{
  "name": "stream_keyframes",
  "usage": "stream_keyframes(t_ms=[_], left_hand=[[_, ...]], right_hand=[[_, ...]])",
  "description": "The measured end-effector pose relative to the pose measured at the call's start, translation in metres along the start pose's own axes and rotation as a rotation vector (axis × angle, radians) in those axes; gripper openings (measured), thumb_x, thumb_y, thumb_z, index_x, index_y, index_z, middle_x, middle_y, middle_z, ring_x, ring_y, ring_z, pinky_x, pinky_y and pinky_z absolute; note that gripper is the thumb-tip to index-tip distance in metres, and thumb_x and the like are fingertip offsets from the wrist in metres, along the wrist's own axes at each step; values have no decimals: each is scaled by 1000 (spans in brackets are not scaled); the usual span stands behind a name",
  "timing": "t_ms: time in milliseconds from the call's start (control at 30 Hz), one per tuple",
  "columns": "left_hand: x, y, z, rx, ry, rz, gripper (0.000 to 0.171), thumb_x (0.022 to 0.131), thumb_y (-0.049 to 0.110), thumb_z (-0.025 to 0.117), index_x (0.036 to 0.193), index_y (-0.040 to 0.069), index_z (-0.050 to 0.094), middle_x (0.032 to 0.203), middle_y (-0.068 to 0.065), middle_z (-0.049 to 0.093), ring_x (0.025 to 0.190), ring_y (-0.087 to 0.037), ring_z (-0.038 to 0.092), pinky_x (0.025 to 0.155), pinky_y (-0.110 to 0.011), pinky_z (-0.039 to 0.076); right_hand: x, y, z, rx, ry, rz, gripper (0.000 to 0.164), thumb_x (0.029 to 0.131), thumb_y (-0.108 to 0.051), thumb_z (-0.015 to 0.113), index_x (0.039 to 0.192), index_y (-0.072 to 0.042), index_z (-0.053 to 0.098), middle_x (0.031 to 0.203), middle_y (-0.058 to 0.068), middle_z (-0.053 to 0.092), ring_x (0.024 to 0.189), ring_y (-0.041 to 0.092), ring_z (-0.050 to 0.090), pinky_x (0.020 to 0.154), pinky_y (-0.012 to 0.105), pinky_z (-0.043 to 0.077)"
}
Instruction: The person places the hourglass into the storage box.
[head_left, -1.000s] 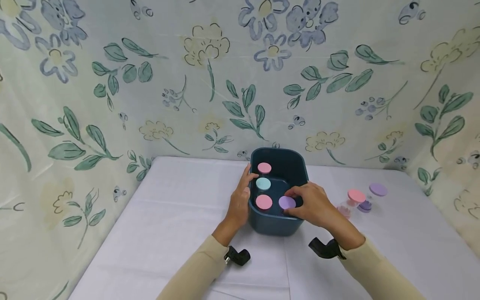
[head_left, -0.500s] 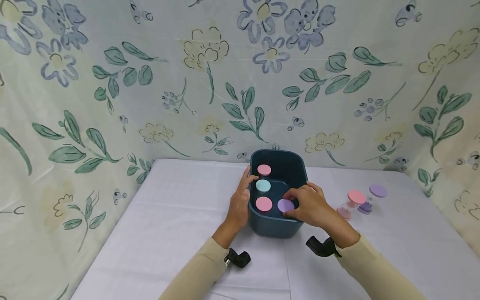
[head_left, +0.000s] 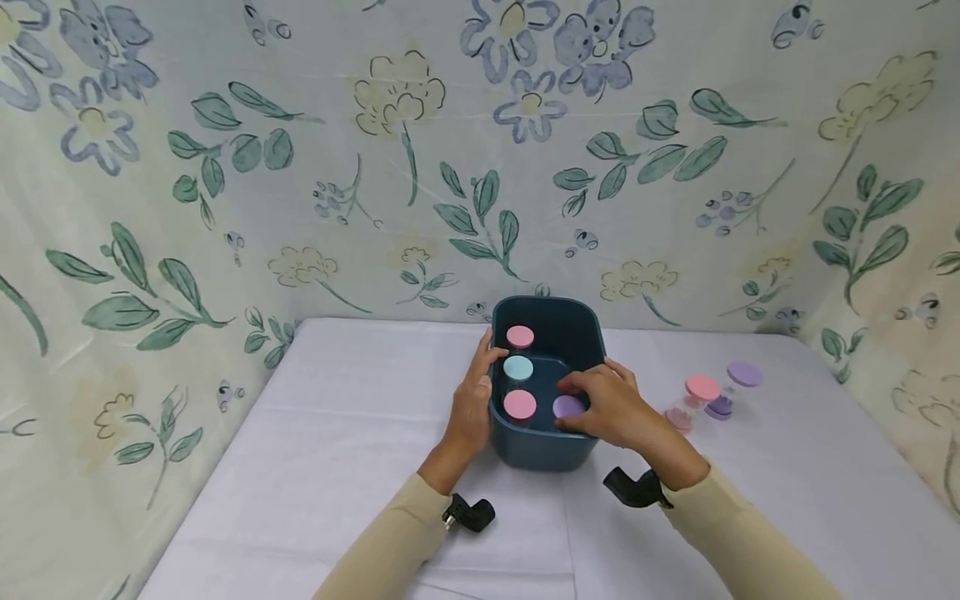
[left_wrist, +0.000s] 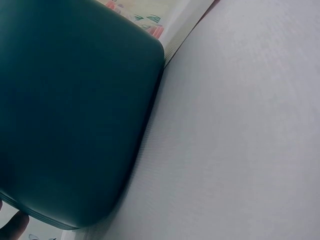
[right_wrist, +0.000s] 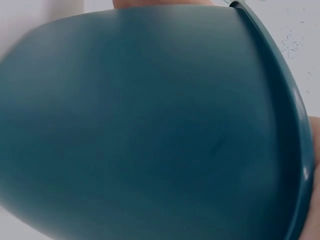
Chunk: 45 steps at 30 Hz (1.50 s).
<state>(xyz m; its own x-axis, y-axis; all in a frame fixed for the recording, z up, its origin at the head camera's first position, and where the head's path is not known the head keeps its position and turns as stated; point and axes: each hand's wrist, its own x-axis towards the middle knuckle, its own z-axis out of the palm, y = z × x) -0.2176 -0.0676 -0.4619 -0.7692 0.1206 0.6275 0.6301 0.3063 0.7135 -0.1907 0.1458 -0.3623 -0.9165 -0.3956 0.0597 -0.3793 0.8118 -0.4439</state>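
My left fingers [head_left: 478, 367] lie spread against the blue bin [head_left: 543, 455] at 9 o'clock, a purple-topped timer [head_left: 567, 407] inside at 5 o'clock is pinched by my right fingers [head_left: 582, 381], and a pink timer [head_left: 694, 396] stands toward 3 o'clock.

Right hand [head_left: 613, 408] around purple lid [head_left: 567, 407]

Purple lid [head_left: 567, 407] is partly covered by R hand [head_left: 611, 404], its underside hidden. Bin [head_left: 543, 454] is cut off by pic edges in both wrist views; in L wrist view, L hand [head_left: 468, 408] is cropped to fingertips [left_wrist: 14, 227].
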Motion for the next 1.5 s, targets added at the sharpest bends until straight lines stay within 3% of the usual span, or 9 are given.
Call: stream_keyframes(t_ms=[200, 567, 767, 867, 1000, 1100, 1367, 1500], left_hand=[[0, -1, 0, -2, 6, 12, 47, 99, 21, 21, 140, 17, 43, 160, -3, 18, 146, -21, 18, 111, -55, 25], [-1, -3, 2, -13, 24, 14, 47, 100, 25, 20, 140, 14, 44, 160, -4, 19, 146, -22, 19, 111, -55, 25], [-1, -3, 3, 5, 25, 10, 48, 101, 32, 18, 139, 16, 44, 160, -4, 20, 146, -22, 20, 111, -54, 26], [-1, -2, 3, 15, 29, 7, 50, 102, 35, 17, 138, 16, 44, 160, -3, 20, 145, -20, 21, 111, -53, 26], [0, -2, 3, 9, 25, 19, 51, 102, 38, 16, 138, 15, 45, 160, -4, 20, 145, -22, 21, 110, -53, 27], [-1, -2, 3, 4, 22, 31, 50, 102, 36, 18, 138, 14, 45, 160, -7, 20, 145, -23, 21, 110, -54, 27], [-4, -2, 2, -20, 27, 56, 45, 100, 19, 24, 139, 14, 45, 159, -8, 21, 146, -26, 20, 111, -56, 23], [-2, -1, 0, -17, 0, 51, 45, 101, 25, 22, 140, 14, 43, 160, -7, 18, 146, -25, 17, 111, -56, 22]], right_hand=[[-1, 1, 2, 24, 24, -5, 47, 75, -27, 82, 113, -3, 67, 105, 8, 70, 112, 30, 47, 112, 58, 7], [-3, 6, 3, 112, 75, -55, 50, 76, -26, 82, 116, -1, 65, 108, 11, 70, 112, 31, 52, 112, 59, 7], [-4, 9, 2, 203, 77, -36, 54, 77, -33, 80, 120, -4, 64, 112, 9, 69, 118, 32, 49, 111, 60, 7], [-6, 10, 1, 225, 81, -17, 55, 79, -36, 78, 122, -7, 63, 115, 8, 68, 123, 35, 44, 110, 63, 14], [-10, 11, -2, 244, 94, 26, 54, 81, -39, 75, 126, -11, 61, 122, 7, 64, 125, 36, 44, 101, 63, 34], [-13, 11, -5, 261, 108, 48, 56, 82, -39, 74, 128, -11, 59, 127, 9, 62, 124, 34, 49, 96, 61, 41], [-22, 23, -17, 286, 186, 49, 59, 84, -42, 72, 131, -12, 56, 131, 8, 59, 128, 33, 47, 101, 62, 35], [-25, 29, -24, 303, 220, 33, 58, 85, -42, 71, 132, -12, 55, 131, 9, 59, 128, 34, 47, 101, 63, 35]])
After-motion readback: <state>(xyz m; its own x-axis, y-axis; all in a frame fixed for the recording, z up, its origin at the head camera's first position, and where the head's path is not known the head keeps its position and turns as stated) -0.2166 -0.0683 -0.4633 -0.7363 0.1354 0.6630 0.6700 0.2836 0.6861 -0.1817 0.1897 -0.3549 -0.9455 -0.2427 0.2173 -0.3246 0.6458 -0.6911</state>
